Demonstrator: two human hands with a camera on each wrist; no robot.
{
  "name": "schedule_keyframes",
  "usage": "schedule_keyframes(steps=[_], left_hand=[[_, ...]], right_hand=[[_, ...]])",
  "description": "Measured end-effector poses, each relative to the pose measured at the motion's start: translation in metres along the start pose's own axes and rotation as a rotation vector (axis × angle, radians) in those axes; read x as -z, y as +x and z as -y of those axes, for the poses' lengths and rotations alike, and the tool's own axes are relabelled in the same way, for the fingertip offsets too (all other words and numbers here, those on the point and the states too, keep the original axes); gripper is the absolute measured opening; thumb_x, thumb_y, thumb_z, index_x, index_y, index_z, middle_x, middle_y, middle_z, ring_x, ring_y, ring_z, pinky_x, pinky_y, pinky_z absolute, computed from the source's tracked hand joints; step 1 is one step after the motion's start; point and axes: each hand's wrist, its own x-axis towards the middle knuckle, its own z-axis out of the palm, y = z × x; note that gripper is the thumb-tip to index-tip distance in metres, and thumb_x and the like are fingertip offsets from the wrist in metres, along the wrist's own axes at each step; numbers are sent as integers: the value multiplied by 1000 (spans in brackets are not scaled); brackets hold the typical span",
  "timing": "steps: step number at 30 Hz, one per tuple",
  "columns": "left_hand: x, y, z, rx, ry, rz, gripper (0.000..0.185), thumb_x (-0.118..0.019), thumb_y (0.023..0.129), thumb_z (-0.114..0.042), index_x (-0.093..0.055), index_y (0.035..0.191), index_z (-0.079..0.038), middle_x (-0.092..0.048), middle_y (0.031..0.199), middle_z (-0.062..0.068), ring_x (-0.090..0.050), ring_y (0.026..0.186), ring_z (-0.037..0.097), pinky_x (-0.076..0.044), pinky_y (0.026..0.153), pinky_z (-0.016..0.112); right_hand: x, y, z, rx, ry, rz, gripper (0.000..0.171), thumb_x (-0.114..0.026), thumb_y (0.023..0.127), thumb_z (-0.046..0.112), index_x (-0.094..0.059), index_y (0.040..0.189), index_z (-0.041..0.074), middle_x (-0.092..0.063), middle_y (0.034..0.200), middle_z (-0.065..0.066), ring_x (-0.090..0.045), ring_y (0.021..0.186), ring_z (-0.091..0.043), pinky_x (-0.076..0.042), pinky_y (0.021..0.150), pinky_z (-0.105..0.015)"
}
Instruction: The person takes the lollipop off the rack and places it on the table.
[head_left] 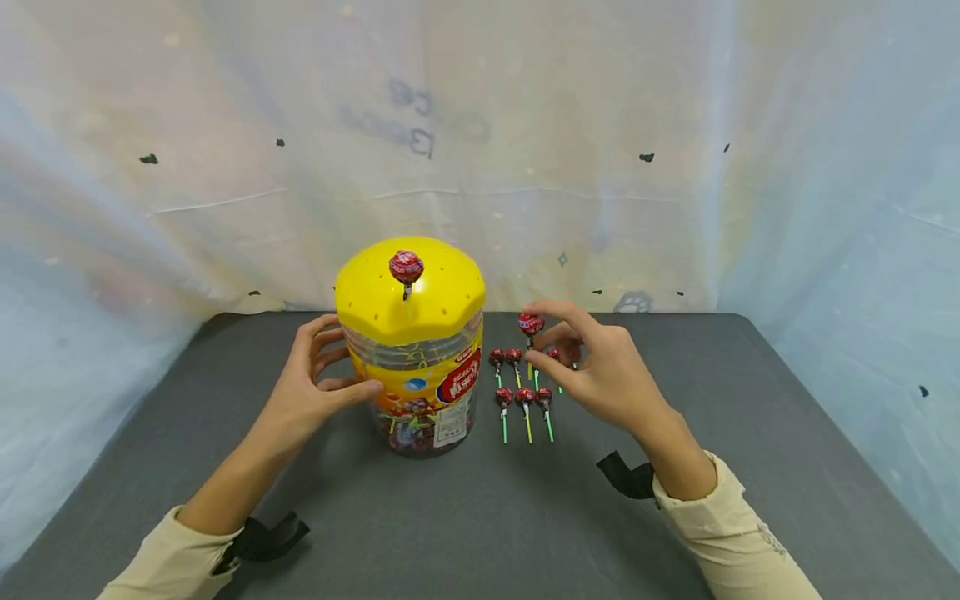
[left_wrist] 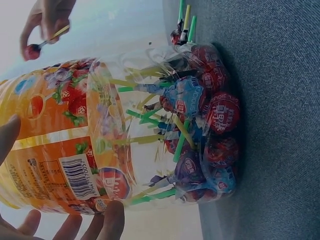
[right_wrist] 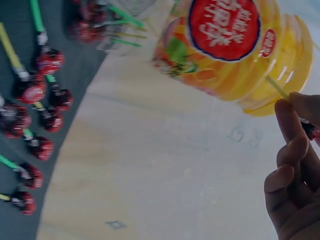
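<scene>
A clear plastic jar with a yellow lid stands on the dark table, wrapped in a yellow and orange label. Inside it are many wrapped lollipops, heads mostly at the bottom. One red lollipop stands upright in the lid's top. My left hand grips the jar's left side, thumb on the front and fingers around the back. To the jar's right, my right hand pinches another red-wrapped lollipop, head up, by its yellow stick.
Several red lollipops with green and yellow sticks lie in two rows right of the jar, below my right hand. A pale, translucent sheet hangs behind the grey table and along both sides.
</scene>
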Motion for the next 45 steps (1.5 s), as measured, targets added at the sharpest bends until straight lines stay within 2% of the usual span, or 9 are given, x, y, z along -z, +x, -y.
schedule_keyframes(steps=[9, 20, 31, 33, 36, 39, 41, 45], left_hand=[[2, 0, 2, 11, 9, -1, 88, -76, 89, -20, -17, 154, -28, -28, 156, 9, -31, 143, 31, -50, 88, 15], [2, 2, 1, 9, -7, 9, 88, -76, 89, -19, -17, 154, -27, -28, 156, 9, -31, 143, 31, -51, 88, 16], [0, 0, 1, 5, -14, 13, 88, -77, 88, -17, -19, 153, -26, -28, 155, 9, -31, 143, 31, -52, 89, 17], [0, 0, 1, 8, -6, 14, 88, -77, 88, -18, -19, 154, -25, -28, 156, 9, -31, 143, 31, -52, 93, 23], [1, 0, 0, 14, -2, 18, 88, -77, 88, -19, -20, 154, -26, -28, 157, 9, -31, 144, 32, -50, 102, 42], [2, -1, -2, 12, -18, 27, 86, -76, 89, -17, -21, 154, -28, -28, 157, 9, -32, 143, 33, -46, 104, 55], [3, -1, -3, 9, -31, 34, 83, -75, 90, -15, -22, 154, -28, -28, 156, 9, -33, 142, 32, -49, 103, 51], [5, -1, -4, 5, -34, 40, 81, -73, 91, -15, -24, 153, -29, -29, 155, 9, -35, 140, 30, -54, 96, 34]], right_hand=[[-3, -7, -13, -65, 28, 53, 51, -79, 86, 15, -56, 131, 23, -73, 83, 9, -51, 65, -4, -46, 59, -23], [13, -19, -30, -143, -15, 102, 52, -78, 87, 17, -55, 133, 24, -74, 85, 10, -56, 65, -2, -48, 61, -23], [17, -23, -38, -217, -17, 236, 48, -75, 90, 20, -54, 133, 27, -74, 87, 12, -58, 66, -3, -48, 59, -24], [19, -24, -41, -218, -18, 255, 48, -75, 90, 20, -54, 133, 27, -74, 88, 11, -60, 68, -3, -48, 61, -24], [24, -25, -46, -219, -15, 271, 48, -75, 90, 18, -54, 133, 26, -74, 88, 11, -63, 71, -3, -49, 62, -25], [30, -25, -51, -225, -25, 270, 49, -75, 90, 17, -53, 134, 26, -74, 89, 10, -65, 72, -3, -50, 63, -26], [33, -26, -53, -234, -30, 270, 49, -74, 90, 17, -53, 134, 26, -74, 89, 9, -66, 73, -4, -51, 63, -26], [34, -27, -57, -253, -32, 300, 47, -74, 91, 19, -53, 133, 26, -74, 90, 10, -65, 73, -4, -50, 64, -26]])
